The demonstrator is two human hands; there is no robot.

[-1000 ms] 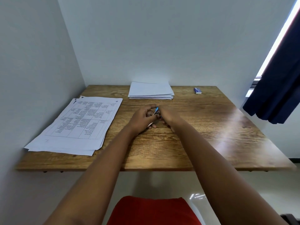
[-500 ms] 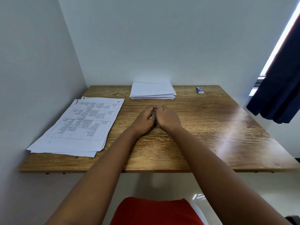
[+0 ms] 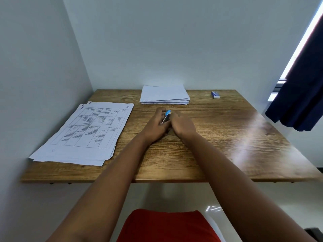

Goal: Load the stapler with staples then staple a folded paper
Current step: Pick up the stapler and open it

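Wooden table [image 3: 218, 145] sits in a corner, walls on the left and back, dark curtain [image 3: 300, 95] hanging off the right side. Both hands meet mid-table around the stapler [image 3: 166, 117]: blue tip poking up between them, a metal strip below it, angled up and away from the person. Left hand [image 3: 155, 127] has its fingers curled round the stapler from the left, probably bracing the body so the top can stay hinged open. Right hand [image 3: 182, 125] is curled in close against it from the right; looks like it's pinching or pressing the stapler, but the fingertips are hidden behind the knuckles so I can't tell whether it holds staples. Judging by the grip, this is the loading step, not stapling yet. Small blue-and-white box [image 3: 215, 94] near the far right corner is well apart from the hands, likely the staple supply, too small to confirm. Stack of folded paper [image 3: 164, 94] lies against the back wall just beyond the hands, an easy forward reach for the stapling step. Printed sheets [image 3: 83, 131] are fanned out on the left, overhanging nothing I can see but lying close to the front-left edge. Open room: bare wood to the right of the hands and in front of them toward the near edge. Left side is tight between sheets and wall. Working mid-table keeps any dropped staples off the edges.
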